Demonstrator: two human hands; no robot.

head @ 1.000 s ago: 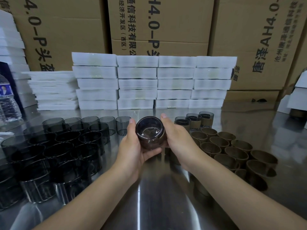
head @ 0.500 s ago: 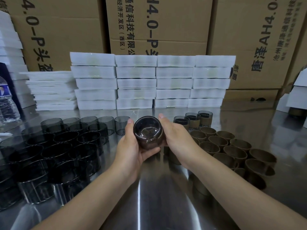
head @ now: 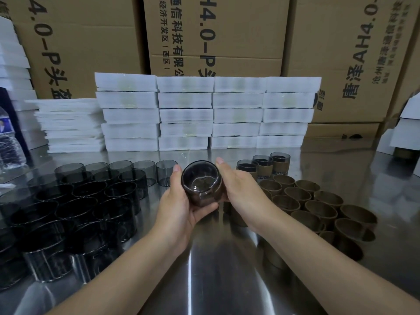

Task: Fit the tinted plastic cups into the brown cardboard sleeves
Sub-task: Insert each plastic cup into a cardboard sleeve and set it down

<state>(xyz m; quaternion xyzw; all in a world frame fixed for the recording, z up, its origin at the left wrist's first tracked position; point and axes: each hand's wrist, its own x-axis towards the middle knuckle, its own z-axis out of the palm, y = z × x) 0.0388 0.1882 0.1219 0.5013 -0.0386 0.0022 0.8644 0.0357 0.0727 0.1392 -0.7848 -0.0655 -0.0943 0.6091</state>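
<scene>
**Both hands clamped on one tinted cup**

The left hand (head: 179,208) cradles the tinted plastic cup (head: 201,183) from below, thumb up its side. The right hand (head: 241,189) grips the opposite side. The cup is tilted, one end toward the camera, above the steel table (head: 204,269). Bare cups (head: 79,201) stand left of the grip, empty cardboard sleeves (head: 318,201) right.

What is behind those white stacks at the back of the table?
Large brown cartons with black print stand behind the white stacks. The stacks cover the cartons' lower parts, so their bases cannot be seen.
</scene>
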